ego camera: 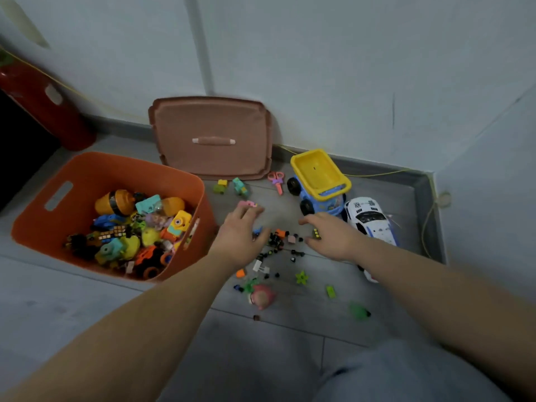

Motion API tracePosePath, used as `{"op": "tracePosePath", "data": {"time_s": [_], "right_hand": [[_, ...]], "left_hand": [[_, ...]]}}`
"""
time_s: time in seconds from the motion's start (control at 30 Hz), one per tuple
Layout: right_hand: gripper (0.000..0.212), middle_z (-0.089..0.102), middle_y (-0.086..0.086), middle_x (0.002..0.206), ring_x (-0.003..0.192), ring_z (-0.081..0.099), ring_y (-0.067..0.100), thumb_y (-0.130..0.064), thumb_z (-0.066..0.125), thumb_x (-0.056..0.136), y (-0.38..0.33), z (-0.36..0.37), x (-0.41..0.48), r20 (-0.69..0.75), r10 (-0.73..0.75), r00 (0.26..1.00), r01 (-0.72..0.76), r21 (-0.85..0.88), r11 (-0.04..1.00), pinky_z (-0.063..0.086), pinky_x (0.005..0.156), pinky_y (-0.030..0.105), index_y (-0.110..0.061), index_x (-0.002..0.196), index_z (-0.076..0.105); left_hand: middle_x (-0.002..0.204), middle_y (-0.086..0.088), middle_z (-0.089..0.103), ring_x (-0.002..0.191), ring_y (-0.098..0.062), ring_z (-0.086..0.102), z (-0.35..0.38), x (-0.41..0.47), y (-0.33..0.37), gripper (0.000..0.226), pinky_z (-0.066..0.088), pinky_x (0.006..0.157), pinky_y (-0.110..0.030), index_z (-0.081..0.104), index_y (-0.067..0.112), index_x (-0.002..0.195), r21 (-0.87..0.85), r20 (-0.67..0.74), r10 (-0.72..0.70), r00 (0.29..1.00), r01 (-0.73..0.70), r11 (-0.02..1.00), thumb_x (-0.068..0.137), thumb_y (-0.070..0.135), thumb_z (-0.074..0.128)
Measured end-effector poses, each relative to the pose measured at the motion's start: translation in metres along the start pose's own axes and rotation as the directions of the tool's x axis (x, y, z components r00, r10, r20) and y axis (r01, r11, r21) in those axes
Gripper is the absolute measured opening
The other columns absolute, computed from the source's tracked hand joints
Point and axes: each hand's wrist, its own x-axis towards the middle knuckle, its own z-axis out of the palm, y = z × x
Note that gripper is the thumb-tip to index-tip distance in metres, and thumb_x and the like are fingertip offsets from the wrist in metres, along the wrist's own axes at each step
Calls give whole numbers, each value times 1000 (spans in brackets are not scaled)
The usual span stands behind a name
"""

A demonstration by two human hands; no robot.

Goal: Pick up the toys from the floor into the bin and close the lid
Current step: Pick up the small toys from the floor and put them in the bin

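Head camera: left hand (240, 236) and right hand (333, 239) are hovering loose-fingered, empty; raking the small blocks (278, 240) together seems wisest.

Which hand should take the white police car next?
Right. The right hand hovers beside the white police car, which lies just to its right. The left hand is across the scattered small pieces, nearer the orange bin.
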Motion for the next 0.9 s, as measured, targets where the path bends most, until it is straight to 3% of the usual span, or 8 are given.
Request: {"op": "tracePosePath", "data": {"time_s": [0.13, 0.23, 0.33, 0.4, 0.53, 0.7, 0.8, 0.9], "right_hand": [[57, 45, 9, 144, 127, 49, 28, -39, 58, 97, 37, 38, -15, 122, 90, 988, -84, -50, 995, 44, 102, 39, -22, 147, 40], [52, 53, 10, 134, 117, 54, 26, -36, 62, 93, 60, 66, -25, 287, 142, 947, -108, -131, 986, 46, 89, 33, -20, 140, 46], [24, 65, 10, 106, 96, 61, 26, -34, 63, 89, 69, 82, -34, 445, 198, 874, -56, -310, 949, 49, 78, 33, -14, 103, 63], [24, 61, 5, 81, 82, 60, 25, -36, 64, 89, 77, 91, -39, 555, 247, 795, -26, -375, 927, 52, 76, 32, -14, 80, 62], [29, 60, 3, 83, 83, 59, 23, -38, 66, 89, 86, 112, -49, 678, 288, 676, 27, -413, 910, 51, 78, 32, -14, 105, 69], [23, 66, 3, 100, 91, 61, 20, -35, 58, 92, 90, 121, -33, 426, 39, 904, 59, -212, 975, 53, 86, 37, -19, 104, 68], [30, 62, 0, 113, 107, 57, 19, -34, 59, 90, 82, 121, -19, 319, -107, 942, 157, -135, 978, 49, 92, 34, -24, 118, 66], [41, 51, 1, 125, 118, 48, 21, -42, 61, 88, 81, 127, -14, 187, -213, 959, 252, -217, 943, 47, 95, 37, -26, 125, 58]], "left_hand": [[147, -5, 37, 134, -30, 38, 38, -11, -13, 66, 39, 109, -45, 38, 28, 149, 39, 152, -81, 985, 76, 996, 92, 52, 61], [156, -4, 27, 140, -32, 35, 63, -20, -26, 74, 36, 113, -43, 36, 34, 151, 94, 320, -128, 939, 102, 990, 86, 52, 67], [155, -1, 29, 140, -28, 35, 79, -29, -35, 76, 36, 114, -41, 41, 35, 147, 169, 403, -143, 904, 80, 982, 81, 52, 73], [151, -2, 32, 138, -27, 37, 90, -32, -40, 76, 39, 111, -42, 43, 35, 146, 201, 422, -158, 893, 78, 976, 79, 56, 73], [152, -3, 29, 138, -28, 31, 103, -38, -42, 71, 39, 109, -42, 37, 33, 149, 244, 497, -201, 844, 86, 966, 87, 53, 63], [154, -6, 26, 140, -28, 26, 114, -42, -40, 66, 37, 111, -44, 35, 28, 151, 225, 480, -200, 854, 100, 969, 92, 46, 58], [158, -8, 19, 143, -30, 19, 117, -45, -41, 71, 38, 110, -48, 29, 30, 153, 247, 449, -168, 878, 58, 967, 90, 46, 58], [163, -7, -5, 150, -33, 0, 120, -53, -49, 106, 28, 115, -55, 4, 37, 156, 344, 468, -141, 872, -33, 938, 76, 58, 71]]}}
